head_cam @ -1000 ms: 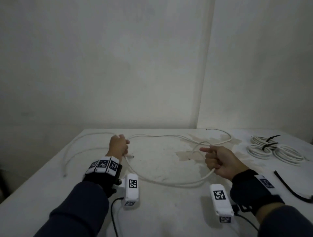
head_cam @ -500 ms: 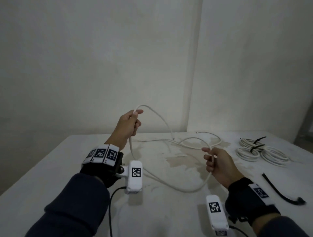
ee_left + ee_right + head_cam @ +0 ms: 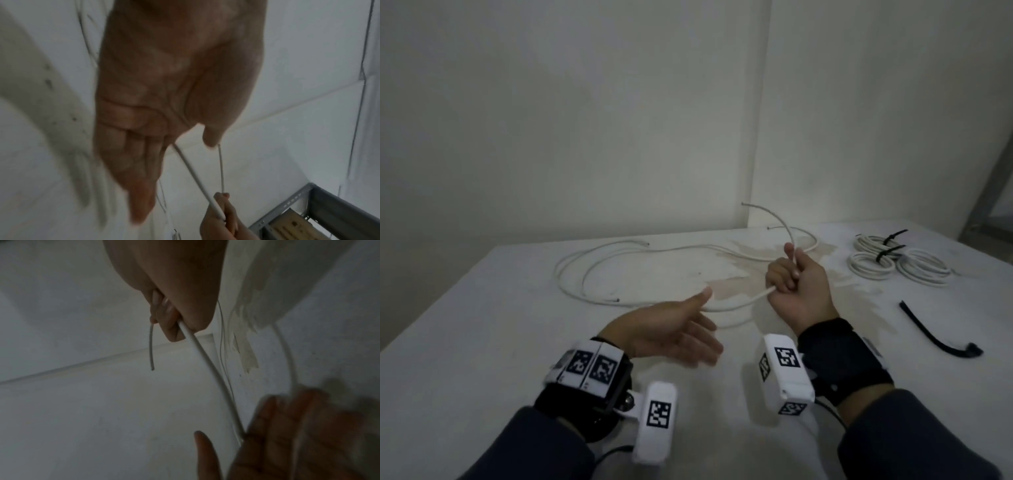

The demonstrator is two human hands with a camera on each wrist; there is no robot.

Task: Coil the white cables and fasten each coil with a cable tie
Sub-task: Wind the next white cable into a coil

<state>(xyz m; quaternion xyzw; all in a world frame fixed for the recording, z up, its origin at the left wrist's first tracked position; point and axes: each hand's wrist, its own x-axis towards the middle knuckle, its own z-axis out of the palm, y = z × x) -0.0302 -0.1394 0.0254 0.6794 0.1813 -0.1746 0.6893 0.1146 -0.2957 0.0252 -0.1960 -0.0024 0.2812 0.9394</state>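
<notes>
White and smooth, the cable (image 3: 789,236) is in my right hand (image 3: 796,287): my fingers are curled around it near one end. The short free end rises above my fist in a soft arc, and the long part leaves below the fist and runs down to the table (image 3: 482,325). My left hand (image 3: 671,329) holds nothing; the palm is turned up, the fingers are straight and relaxed, near the hanging part of the cable but, as far as I can see, not gripping it.

I judge the task to be partly done. At the far right three coils (image 3: 893,262) lie flat, just beside each other, with black ties (image 3: 887,251) around them. Still to do: the cable in my fist has no loop yet, and more loose cable (image 3: 592,270) lies in wide open curves on the left; how many pieces, I cannot tell. One black tie (image 3: 928,334) lies alone at the right, a thin flat strip, slightly bent, with a small head at its near end.

The cable looks round, thin and rather stiff, because it keeps its curve in the air. The table is pale, matt, with a brownish stain in the middle.
</notes>
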